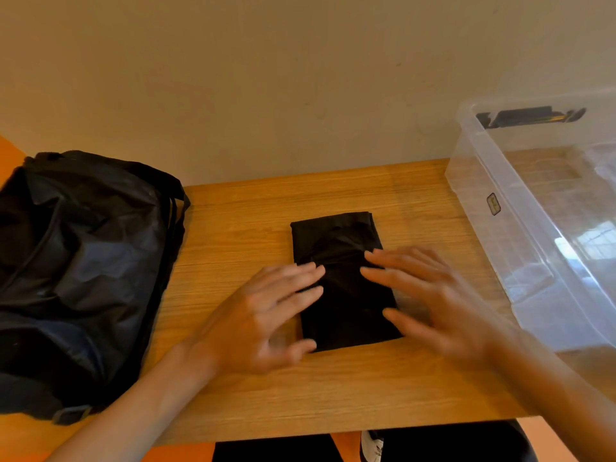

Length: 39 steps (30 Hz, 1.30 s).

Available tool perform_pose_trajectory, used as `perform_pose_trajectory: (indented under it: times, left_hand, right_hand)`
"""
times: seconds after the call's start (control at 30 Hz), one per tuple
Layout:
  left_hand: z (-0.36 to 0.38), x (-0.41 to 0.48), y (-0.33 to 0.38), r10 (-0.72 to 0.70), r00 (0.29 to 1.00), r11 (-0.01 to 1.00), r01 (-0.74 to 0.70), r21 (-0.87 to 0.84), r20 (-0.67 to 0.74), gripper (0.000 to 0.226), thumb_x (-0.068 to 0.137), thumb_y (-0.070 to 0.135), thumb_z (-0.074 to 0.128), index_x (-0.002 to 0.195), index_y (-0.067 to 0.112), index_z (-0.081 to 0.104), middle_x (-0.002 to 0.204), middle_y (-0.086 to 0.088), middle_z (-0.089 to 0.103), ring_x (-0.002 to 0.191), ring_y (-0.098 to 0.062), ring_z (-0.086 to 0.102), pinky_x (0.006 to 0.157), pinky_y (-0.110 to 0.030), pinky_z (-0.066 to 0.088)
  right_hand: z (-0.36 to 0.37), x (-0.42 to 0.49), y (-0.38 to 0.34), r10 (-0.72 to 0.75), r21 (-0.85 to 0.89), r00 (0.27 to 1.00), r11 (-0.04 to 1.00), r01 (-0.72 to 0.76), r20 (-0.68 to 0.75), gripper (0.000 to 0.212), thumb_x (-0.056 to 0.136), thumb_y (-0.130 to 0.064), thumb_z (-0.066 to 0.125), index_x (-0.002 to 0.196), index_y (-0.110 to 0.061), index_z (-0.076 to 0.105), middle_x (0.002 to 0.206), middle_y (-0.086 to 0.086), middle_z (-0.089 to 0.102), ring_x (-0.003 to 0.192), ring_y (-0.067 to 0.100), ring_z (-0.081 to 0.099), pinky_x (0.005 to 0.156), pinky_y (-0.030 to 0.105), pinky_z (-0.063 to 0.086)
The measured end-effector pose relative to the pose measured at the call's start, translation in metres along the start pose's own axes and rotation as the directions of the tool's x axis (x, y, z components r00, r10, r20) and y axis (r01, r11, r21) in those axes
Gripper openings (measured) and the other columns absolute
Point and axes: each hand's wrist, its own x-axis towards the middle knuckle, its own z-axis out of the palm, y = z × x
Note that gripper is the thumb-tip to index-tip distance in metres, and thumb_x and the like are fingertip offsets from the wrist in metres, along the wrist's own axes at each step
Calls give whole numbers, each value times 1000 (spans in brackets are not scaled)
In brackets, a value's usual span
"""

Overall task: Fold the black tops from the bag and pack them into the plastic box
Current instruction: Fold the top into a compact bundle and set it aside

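I am counting one black top (343,305), folded into a narrow rectangle of dark fabric, lying flat at the centre of the light wooden tabletop (250,395). Two hands are flanking it. The left hand (263,321) is coming in from 7 o'clock with fingers straight and spread, their tips lying on the top's left edge. The right hand (433,301), blurred, is reaching in from 4 o'clock, also flat and gripping nothing, its fingertips lying over the right edge. One crumpled black fabric bag (83,271) is slumping at 9 o'clock, apart from the top. One clear plastic box (533,248) is sitting at 2 o'clock, with one black latch (530,116) showing at its far end.
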Motion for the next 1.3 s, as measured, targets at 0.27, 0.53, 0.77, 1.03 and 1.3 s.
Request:
perform_pose_trajectory:
  times: [0.27, 0.53, 0.77, 1.03, 1.3]
  left_hand:
    - [15, -16, 20, 64, 996, 988, -73, 135, 69, 41, 94, 32, 71, 128, 10, 68, 130, -6, 62, 117, -20, 59, 97, -30, 44]
    - [15, -2, 17, -16, 992, 981, -9, 193, 128, 53, 88, 27, 64, 138, 8, 62, 138, -6, 59, 122, -19, 54, 97, -31, 45]
    - [12, -6, 18, 66, 994, 964, -87, 250, 89, 34, 88, 15, 64, 119, 5, 72, 126, -8, 68, 117, -23, 62, 96, -36, 46]
    - [17, -12, 28, 87, 996, 981, -84, 176, -10, 38, 108, 10, 35, 120, 7, 71, 138, -10, 64, 135, -21, 56, 113, -40, 42]
    - [10, 12, 27, -206, 952, 978, 192, -83, -226, 24, 98, 25, 49, 103, 12, 68, 106, 4, 63, 104, -12, 55, 90, -33, 43]
  right_hand:
    - [19, -37, -13, -117, -216, 992, 968, 124, 45, 41, 100, -44, 62, 137, -26, 64, 144, -7, 57, 141, 14, 45, 108, 38, 42]
    - [22, -28, -7, -57, -263, 995, 962, 76, 77, 42, 103, -39, 54, 141, -23, 59, 140, -5, 55, 132, 17, 50, 107, 34, 44]
    - [14, -28, -5, -117, -193, 989, 972, 133, 95, 34, 104, -37, 52, 133, -22, 63, 144, -5, 56, 138, 15, 48, 107, 38, 48]
    - [7, -37, -14, -196, -180, 980, 965, 192, -7, 28, 106, -28, 51, 122, -16, 70, 135, -4, 63, 135, 12, 52, 108, 35, 42]
    - [1, 5, -8, 17, 110, 987, 994, 0, -159, 17, 96, -27, 53, 105, -19, 65, 131, -8, 60, 124, 13, 52, 98, 32, 38]
